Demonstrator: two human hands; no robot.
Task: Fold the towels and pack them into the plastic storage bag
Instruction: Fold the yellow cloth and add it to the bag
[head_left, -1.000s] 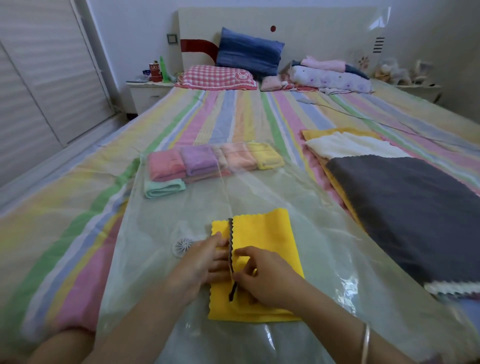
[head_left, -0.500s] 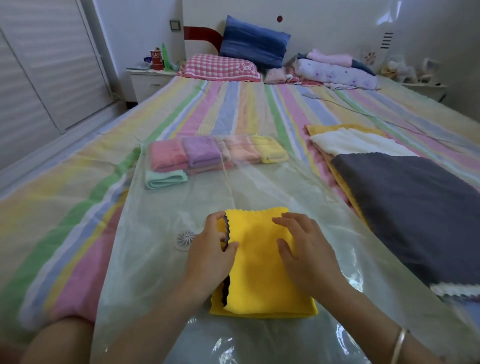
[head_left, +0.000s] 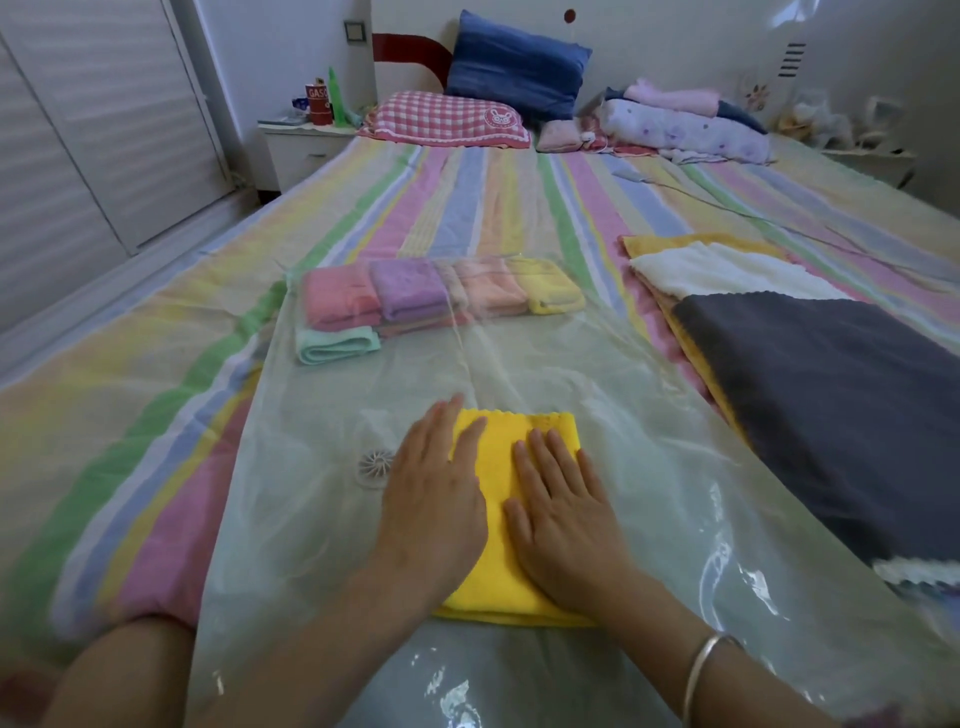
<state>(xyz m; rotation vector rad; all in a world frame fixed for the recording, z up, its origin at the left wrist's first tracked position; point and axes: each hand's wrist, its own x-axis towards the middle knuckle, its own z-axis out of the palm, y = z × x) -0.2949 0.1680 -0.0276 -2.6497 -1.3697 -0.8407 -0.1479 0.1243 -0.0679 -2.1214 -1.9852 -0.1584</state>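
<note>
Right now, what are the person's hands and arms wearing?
The left hand and right hand are bare, with no gloves or rings visible. Neither forearm shows a sleeve. A thin silver-coloured bangle circles the right wrist.

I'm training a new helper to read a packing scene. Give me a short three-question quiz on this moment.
1. True or false: the left hand and the right hand both lie flat on the yellow towel.
2. Which towel tops the unfolded stack on the right? A. white B. dark grey C. purple
3. Fill in: the folded towel just in front of the pink towel is ____.

Key: 1 true; 2 B; 3 mint green.
</note>
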